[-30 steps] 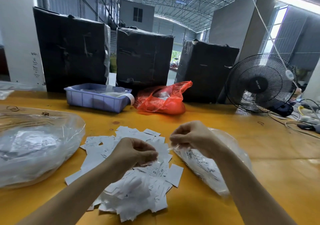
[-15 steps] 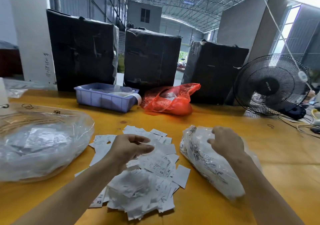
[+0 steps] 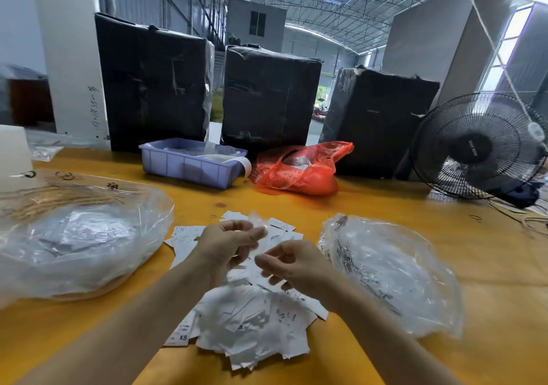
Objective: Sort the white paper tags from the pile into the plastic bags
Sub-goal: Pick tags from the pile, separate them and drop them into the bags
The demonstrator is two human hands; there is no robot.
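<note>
Large tag pile remained unsorted on table. Left hand and right hand pinched small clear bag, apparently opening it; filled bags alongside.

Both hands are raised over the pile of white paper tags near the front edge of the yellow table. The left hand pinches a small clear plastic bag between curled fingers. The right hand is just beside it, fingers curled; contact with the bag cannot be confirmed. A large clear bag lies right of the pile, another large bag at the left edge. A blue tray, a red bag and a fan occupy the far edge.
</note>
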